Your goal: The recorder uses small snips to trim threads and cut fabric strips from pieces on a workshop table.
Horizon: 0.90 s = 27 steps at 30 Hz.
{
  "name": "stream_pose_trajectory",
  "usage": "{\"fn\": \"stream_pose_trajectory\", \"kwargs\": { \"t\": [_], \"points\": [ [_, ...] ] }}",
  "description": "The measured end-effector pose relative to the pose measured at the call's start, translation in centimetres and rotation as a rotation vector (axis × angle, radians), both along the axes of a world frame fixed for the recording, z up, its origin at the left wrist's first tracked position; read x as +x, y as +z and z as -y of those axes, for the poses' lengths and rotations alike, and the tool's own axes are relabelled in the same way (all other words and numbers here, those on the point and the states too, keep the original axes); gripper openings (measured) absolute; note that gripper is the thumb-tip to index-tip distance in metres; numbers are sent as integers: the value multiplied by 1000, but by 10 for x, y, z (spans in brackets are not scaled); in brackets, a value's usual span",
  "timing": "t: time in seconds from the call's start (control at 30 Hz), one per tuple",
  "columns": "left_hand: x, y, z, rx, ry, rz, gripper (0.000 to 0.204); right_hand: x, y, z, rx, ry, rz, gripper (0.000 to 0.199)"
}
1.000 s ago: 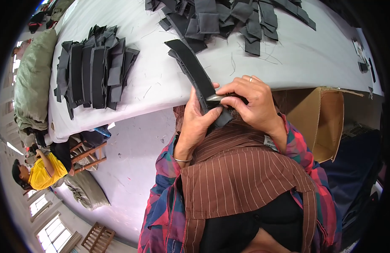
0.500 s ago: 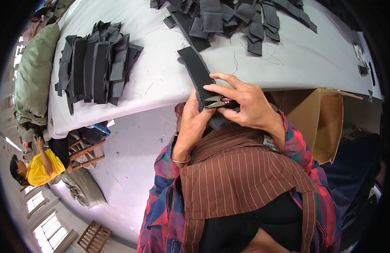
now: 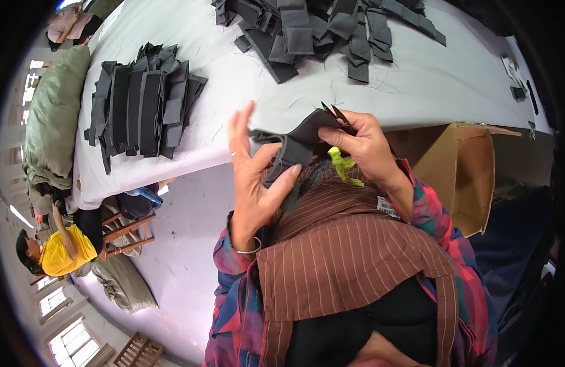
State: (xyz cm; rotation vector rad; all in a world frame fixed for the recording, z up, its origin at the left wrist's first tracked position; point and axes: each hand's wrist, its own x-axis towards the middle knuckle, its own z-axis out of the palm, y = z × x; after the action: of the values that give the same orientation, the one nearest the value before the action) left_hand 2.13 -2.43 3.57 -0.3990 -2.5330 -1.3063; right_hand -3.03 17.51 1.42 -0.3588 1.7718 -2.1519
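A black fabric strip (image 3: pixel 296 142), bent and folded, is stretched between my two hands above my lap, just off the table's front edge. My left hand (image 3: pixel 255 177) pinches its lower left part between thumb and fingers, the remaining fingers spread upward. My right hand (image 3: pixel 359 144) grips the strip's upper right end under the thumb. It also keeps hold of small dark thread snips (image 3: pixel 339 117), whose blades point up and left past the fingers. A bright yellow-green piece (image 3: pixel 340 165) hangs below the right hand; whether it is fixed to the snips is hidden.
On the white-covered table (image 3: pixel 233 79) stands a neat bundle of black strips (image 3: pixel 139 107) at left. A loose heap of strips (image 3: pixel 295 30) lies at the far side. An open cardboard box (image 3: pixel 472 177) is below the right edge. A person in yellow (image 3: pixel 65 248) sits at far left.
The strip has been turned from lying straight away from me to bent sideways between my hands. The snips have swung from pointing left to pointing upward, and the yellow-green piece has come into sight.
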Motion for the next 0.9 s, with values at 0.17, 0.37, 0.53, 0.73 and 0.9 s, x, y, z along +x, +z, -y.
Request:
{"fn": "stream_pose_trajectory", "kwargs": {
  "t": [0.17, 0.37, 0.53, 0.73, 0.9],
  "points": [
    [5, -2, -2, 406, -98, 337, 19, 6, 1, 2, -111, 43, 184, 17],
    [10, -9, -8, 335, -39, 320, 17, 9, 9, -11, 227, -145, -112, 23],
    [10, -12, -11, 314, -17, 318, 18, 9, 14, -20, 381, -312, -296, 24],
    [8, -15, -16, 259, -35, 293, 21, 10, 27, -16, 699, -401, -678, 20],
    [3, -18, -20, 225, -64, 242, 22, 11, 30, -20, 879, -449, -870, 16]
  ]
}}
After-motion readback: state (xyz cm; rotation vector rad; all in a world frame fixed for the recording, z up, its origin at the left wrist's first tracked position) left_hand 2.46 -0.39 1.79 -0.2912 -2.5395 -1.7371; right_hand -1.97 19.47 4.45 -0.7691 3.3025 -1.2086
